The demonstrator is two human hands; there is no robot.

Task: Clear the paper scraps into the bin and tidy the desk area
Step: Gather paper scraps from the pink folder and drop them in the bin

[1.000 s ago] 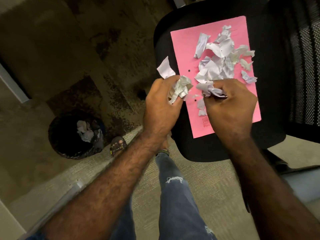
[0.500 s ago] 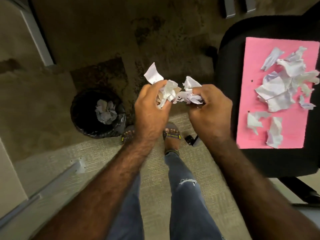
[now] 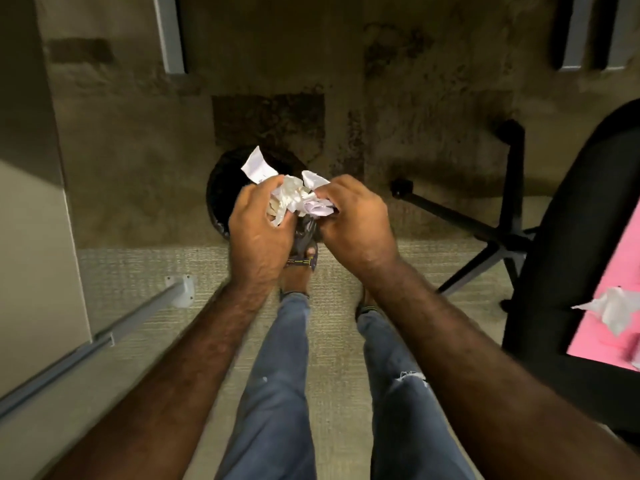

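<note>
White crumpled paper scraps (image 3: 294, 199) bunched in both fists, right over the round black bin (image 3: 221, 195).

I've got my left hand (image 3: 258, 225) and right hand (image 3: 353, 223) pressed together, each clamped on its wad, not yet dropped. Job's partway, I reckon: more torn scraps (image 3: 604, 308) sit on the pink paper folder (image 3: 609, 323) at the black office chair seat's (image 3: 561, 271) right edge. No writing I can read.

no legible text, labels or numbers
</note>
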